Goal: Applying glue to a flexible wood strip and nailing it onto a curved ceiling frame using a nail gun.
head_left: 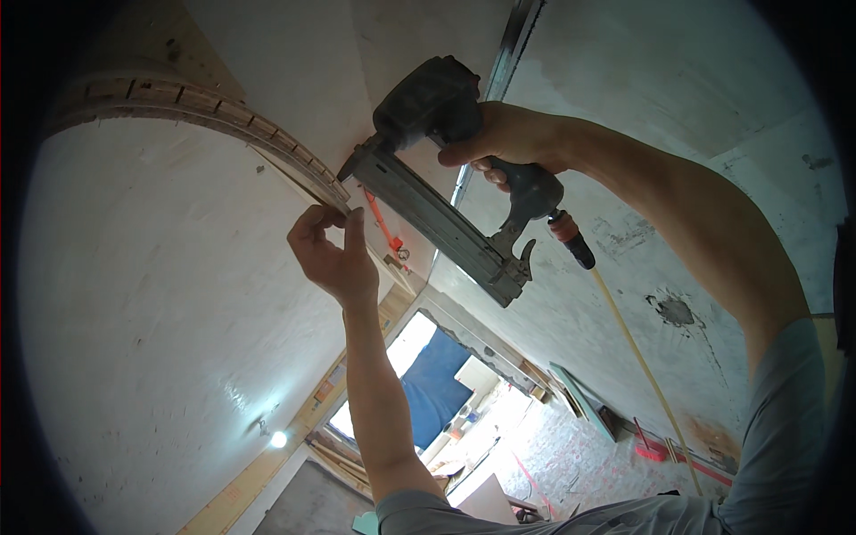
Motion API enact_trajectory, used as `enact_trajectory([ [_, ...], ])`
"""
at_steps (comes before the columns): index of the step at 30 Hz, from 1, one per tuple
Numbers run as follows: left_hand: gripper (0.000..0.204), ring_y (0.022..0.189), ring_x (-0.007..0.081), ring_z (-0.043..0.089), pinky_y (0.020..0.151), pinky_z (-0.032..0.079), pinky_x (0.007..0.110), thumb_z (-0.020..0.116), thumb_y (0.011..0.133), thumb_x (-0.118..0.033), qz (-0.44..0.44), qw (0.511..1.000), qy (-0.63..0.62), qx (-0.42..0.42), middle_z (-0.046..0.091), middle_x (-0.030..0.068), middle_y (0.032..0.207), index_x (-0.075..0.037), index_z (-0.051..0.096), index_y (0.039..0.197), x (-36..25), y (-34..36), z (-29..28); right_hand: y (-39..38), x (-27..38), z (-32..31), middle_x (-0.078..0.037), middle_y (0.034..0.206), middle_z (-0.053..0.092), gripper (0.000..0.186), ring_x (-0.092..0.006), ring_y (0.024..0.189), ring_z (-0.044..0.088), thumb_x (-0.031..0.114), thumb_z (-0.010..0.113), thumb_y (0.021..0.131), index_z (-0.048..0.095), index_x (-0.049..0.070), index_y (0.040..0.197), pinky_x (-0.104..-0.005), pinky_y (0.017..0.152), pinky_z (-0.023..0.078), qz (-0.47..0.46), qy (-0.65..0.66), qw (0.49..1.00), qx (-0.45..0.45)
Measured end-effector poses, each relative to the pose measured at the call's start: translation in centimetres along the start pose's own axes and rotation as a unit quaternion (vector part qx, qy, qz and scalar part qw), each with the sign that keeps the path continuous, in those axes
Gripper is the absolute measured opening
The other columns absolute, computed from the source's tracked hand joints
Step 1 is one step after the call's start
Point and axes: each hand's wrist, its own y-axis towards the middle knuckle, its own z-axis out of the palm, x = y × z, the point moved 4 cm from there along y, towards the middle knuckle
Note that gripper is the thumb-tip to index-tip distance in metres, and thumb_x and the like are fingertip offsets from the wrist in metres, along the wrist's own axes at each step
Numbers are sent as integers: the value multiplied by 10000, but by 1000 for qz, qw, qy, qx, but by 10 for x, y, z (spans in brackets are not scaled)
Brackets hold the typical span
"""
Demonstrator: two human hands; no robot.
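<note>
My right hand (517, 138) is wrapped around the handle of a dark pneumatic nail gun (428, 214), raised overhead and tilted. The gun's nose sits at, or very close to, the near end of a curved wooden strip (241, 122); whether they touch I cannot tell. Regular slots cut across this strip, which arcs along the ceiling toward the far left. Thumb and fingers of my left hand (334, 259) pinch the strip's end, just below the nose. A pale yellow air hose (635, 343) hangs from the coupling at the gun's handle.
An orange strap-like piece (383, 223) hangs behind the gun. A metal rail (510, 49) runs along the upper surface. Farther off are a lit bulb (278, 439), a blue sheet (435, 383) across a window, leaning boards (581, 401) and a red broom head (651, 452) on the floor.
</note>
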Motion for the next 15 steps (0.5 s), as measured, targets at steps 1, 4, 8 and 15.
enact_trajectory([
  [1, 403, 848, 140, 622, 808, 516, 261, 764, 793, 37, -18, 1000, 9, 2, 597, 83, 988, -10, 506, 1098, 3, -1, -3, 1, 0, 1, 0, 618, 510, 280, -120, 505, 530, 238, 763, 851, 522, 123, 770, -321, 526, 503, -3, 8, 1000, 13],
  [4, 437, 847, 143, 625, 818, 534, 263, 775, 754, 71, -60, 998, -8, 1, 596, 83, 993, -10, 509, 1092, 9, -1, -4, 2, -3, 2, 2, 606, 496, 284, -115, 493, 518, 224, 763, 841, 515, 122, 749, -315, 513, 497, -1, -6, 1000, 0],
  [8, 479, 845, 143, 628, 812, 542, 262, 771, 716, 122, -90, 995, -34, -1, 597, 86, 996, -12, 508, 1093, 10, 1, -6, 3, -1, -1, 7, 599, 487, 285, -114, 479, 503, 223, 761, 837, 514, 121, 739, -310, 508, 491, -3, -6, 1000, 25],
  [15, 533, 883, 161, 619, 847, 519, 273, 796, 689, 124, -117, 989, -88, -30, 584, 87, 1040, -12, 500, 1110, 12, 3, -14, -2, 7, 4, -3, 584, 494, 369, -117, 488, 500, 293, 789, 844, 532, 93, 670, -308, 487, 481, 8, 19, 1000, 0],
])
